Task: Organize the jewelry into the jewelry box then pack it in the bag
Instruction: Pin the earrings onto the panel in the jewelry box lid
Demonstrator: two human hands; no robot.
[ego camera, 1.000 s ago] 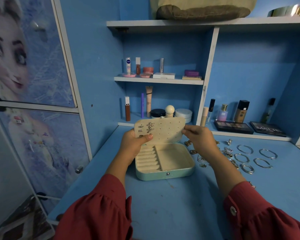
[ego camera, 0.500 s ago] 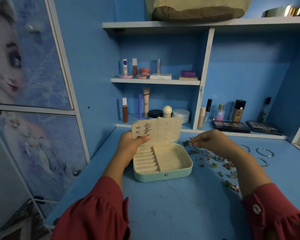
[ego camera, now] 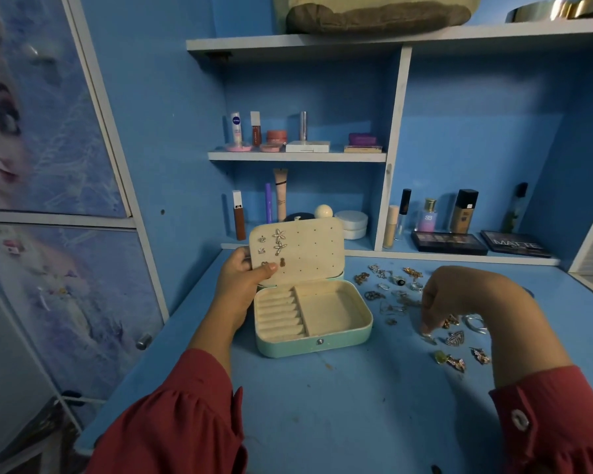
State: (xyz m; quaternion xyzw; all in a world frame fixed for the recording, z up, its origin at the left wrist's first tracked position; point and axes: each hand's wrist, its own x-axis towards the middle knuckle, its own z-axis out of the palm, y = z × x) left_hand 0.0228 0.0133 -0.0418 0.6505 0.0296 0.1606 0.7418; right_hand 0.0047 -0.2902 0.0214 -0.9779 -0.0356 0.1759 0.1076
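Mint-green jewelry box point(ego camera: 314, 343) sits open on the blue desk point(ego camera: 322, 405), just left of the loose jewelry; its cream earring panel point(ego camera: 297, 254) is propped upright, left hand point(ego camera: 242, 273) gripping the panel's left edge, thumb on its face; a few stud and flower earrings point(ego camera: 279, 241) are already pinned at the panel's left side, most holes bare; ring slots point(ego camera: 278, 316) and the open compartment point(ego camera: 332, 307) look unfilled; estimate: early stage, only a handful of pieces stowed. Right hand point(ego camera: 459, 299) reaches down into the scattered jewelry point(ego camera: 394, 289), fingertips point(ego camera: 427, 328) curled at a small piece on the desk; whether that piece is actually pinched I cannot tell. Remaining, by judgement: the loose earrings, rings and bangles point(ego camera: 474, 323) to the right of the box, then closing the box and packing it; a tan bag point(ego camera: 374, 10) lies on the top shelf point(ego camera: 322, 41), well apart from the work, probably the destination. Surroundings: cosmetics bottles point(ego camera: 464, 212) and eyeshadow palettes point(ego camera: 449, 241) along the back ledge, none touching the box; a printed cabinet door point(ego camera: 42, 131) at left; obstruction: the pieces lie close together, some seemingly tangled, so picking out one alone could drag its neighbours.
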